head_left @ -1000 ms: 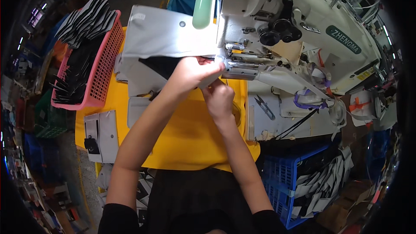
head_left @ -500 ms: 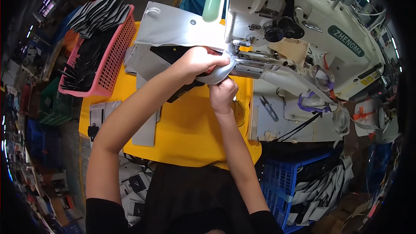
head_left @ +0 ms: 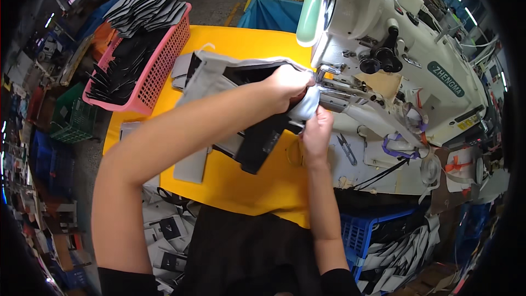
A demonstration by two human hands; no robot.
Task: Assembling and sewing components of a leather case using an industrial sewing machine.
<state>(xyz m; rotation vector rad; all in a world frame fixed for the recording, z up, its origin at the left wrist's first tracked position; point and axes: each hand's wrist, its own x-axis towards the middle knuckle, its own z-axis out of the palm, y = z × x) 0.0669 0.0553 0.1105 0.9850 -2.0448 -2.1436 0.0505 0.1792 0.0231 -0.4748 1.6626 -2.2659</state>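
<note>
A light-grey bag piece [head_left: 215, 83] with black lining is held up at the arm of a white sewing machine [head_left: 355, 11]. My left hand [head_left: 290, 85] pinches its edge right beside the needle and presser foot [head_left: 327, 69]. Just below, my right hand [head_left: 316, 134] is closed on the curved grey edge of the same piece. The body of the piece spreads to the left under my left forearm, its opening gaping and a black flap [head_left: 257, 145] hanging down. What lies under the presser foot is hidden by my left fingers.
A yellow tabletop [head_left: 241, 186] lies beneath. On its left stands a pink basket [head_left: 164, 60] of black and grey pieces. Thread snips [head_left: 347, 149] rest by the machine, under a green lamp [head_left: 310, 17]. A blue crate [head_left: 356, 230] of grey pieces sits lower right.
The view has shifted. The bag piece has been turned and its large grey panel no longer lies flat, showing the dark inside. Both hands stay gripped on its edge.
</note>
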